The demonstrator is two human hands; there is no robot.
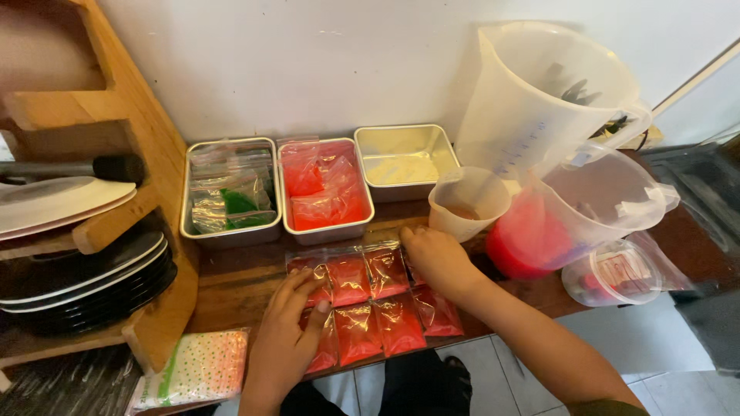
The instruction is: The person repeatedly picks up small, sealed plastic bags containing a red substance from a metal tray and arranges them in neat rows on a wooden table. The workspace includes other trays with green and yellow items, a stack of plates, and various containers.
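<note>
At the far left a wooden rack (116, 115) is holding stacked dark plates (85, 281); a dotted bag (202, 368) is lying at the counter's (239, 281) front edge below it. Along the back edge three metal trays are sitting side by side: green-packet tray (230, 192), red-packet tray (324, 190), near-empty tray (405, 160). My left hand (285, 331) is lying flat, fingers spread, pressing on the red sachets (378, 300) laid in two rows at the front edge, gripping nothing. My right hand (435, 258) is resting loosely curled on the row's back right corner. Further right, a small cup (468, 202), clear jugs (555, 100) and a lidded tub (613, 273) are standing
</note>
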